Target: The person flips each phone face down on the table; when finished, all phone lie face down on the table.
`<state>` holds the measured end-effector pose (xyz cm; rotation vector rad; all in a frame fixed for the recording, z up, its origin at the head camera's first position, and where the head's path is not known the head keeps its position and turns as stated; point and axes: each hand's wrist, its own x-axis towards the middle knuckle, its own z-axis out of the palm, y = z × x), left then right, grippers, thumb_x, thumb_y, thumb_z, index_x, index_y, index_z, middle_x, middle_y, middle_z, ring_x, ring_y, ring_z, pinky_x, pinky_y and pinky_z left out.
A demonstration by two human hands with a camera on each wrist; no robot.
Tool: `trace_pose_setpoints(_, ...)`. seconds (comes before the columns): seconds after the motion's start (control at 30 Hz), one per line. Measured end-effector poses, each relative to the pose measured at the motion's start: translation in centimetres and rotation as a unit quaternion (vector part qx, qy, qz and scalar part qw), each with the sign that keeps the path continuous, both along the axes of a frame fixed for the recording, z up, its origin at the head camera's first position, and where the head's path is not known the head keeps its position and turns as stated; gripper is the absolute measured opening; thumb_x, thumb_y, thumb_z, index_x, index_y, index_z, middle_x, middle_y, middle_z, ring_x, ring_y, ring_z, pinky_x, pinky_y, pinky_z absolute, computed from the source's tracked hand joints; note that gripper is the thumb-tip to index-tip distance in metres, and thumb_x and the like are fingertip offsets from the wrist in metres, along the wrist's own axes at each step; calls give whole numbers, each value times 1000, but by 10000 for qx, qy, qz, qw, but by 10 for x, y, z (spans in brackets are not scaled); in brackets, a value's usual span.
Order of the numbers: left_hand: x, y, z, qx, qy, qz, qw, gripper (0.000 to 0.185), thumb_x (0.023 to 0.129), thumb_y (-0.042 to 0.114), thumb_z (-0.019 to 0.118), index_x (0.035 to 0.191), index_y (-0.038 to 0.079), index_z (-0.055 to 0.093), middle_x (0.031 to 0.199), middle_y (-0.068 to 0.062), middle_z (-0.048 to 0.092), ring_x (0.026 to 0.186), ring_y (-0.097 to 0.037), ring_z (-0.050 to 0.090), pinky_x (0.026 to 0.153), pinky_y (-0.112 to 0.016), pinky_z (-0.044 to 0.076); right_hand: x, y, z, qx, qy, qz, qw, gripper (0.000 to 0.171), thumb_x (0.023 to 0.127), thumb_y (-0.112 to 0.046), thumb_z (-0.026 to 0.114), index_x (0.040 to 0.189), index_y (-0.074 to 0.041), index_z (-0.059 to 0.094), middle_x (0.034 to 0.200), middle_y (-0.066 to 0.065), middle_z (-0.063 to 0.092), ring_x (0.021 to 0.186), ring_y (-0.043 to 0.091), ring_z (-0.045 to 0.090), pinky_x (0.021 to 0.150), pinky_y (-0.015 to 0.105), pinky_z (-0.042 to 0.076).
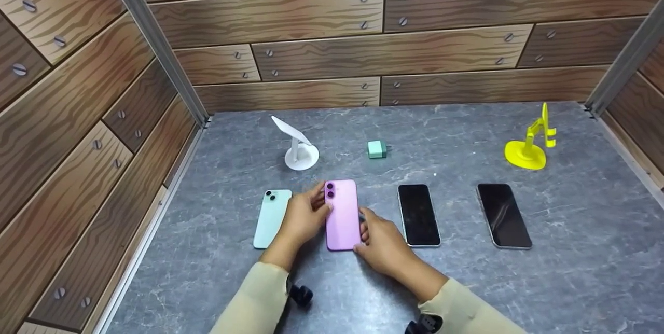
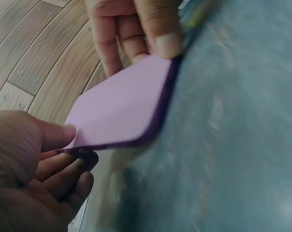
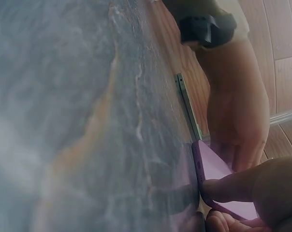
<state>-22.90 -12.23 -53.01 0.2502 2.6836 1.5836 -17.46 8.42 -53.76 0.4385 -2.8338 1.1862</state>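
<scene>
A pink phone [image 1: 342, 217] is held back side up between both hands, its two cameras at the upper left. My left hand [image 1: 305, 214] grips its left edge; in the left wrist view, that hand's thumb [image 2: 59, 135] lies on the back and the fingers curl beneath. On the opposite side my right hand [image 1: 384, 243] grips the lower right edge. The right wrist view shows the right thumb [image 3: 230, 187] against the phone [image 3: 214, 162] near its bottom end, with fingertips under it. Partly behind the left hand lies a mint-green phone [image 1: 271, 220], back side up.
Two phones lie screen up to the right, a black-screened phone [image 1: 419, 214] and another phone [image 1: 503, 214]. Farther back stand a white phone stand [image 1: 301, 156], a mint-green charger plug [image 1: 377, 149] and a yellow phone stand [image 1: 525, 153]. Wood-patterned walls [image 1: 311, 17] border the grey table [image 1: 586, 282].
</scene>
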Motion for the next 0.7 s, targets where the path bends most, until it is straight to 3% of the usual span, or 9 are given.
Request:
trace_pose_setpoints(0.13, 10, -8, -2, -596, 193, -385, 9973, 78, 96, 6, 80, 164, -3, 43, 146, -19, 69, 140, -34, 65, 121, -48, 49, 0, 2, 0, 84, 1, 16, 10000, 78, 79, 1, 91, 147, 13, 56, 90, 0, 68, 81, 10, 61, 76, 30, 57)
trace_pose_setpoints(0.23, 12, -12, -2, -864, 228, -540, 9945, 85, 93, 10, 84, 167, 2, 42, 152, -15, 66, 147, -33, 58, 127, -49, 42, 1, 3, 2, 119, 47, 23, 9999, 76, 78, 2, 91, 146, 14, 58, 91, 2, 68, 82, 12, 62, 77, 32, 58)
trace_pose_setpoints(0.5, 8, -17, 0, -1089, 71, -626, 9920, 88, 91, 14, 89, 166, 5, 44, 157, -10, 62, 150, -34, 55, 128, -50, 41, 0, 3, 2, 112, -50, 125, 9998, 75, 79, 0, 90, 146, 15, 58, 94, 4, 69, 85, 13, 64, 79, 32, 59)
trace_pose_setpoints(0.7, 7, -16, 1, -1146, 61, -636, 9914, 87, 90, 13, 89, 165, 5, 45, 158, -17, 60, 148, -36, 57, 127, -52, 42, 1, 3, 0, 48, -128, 98, 9999, 75, 81, 0, 91, 146, 14, 58, 109, 9, 68, 88, 13, 65, 79, 27, 59)
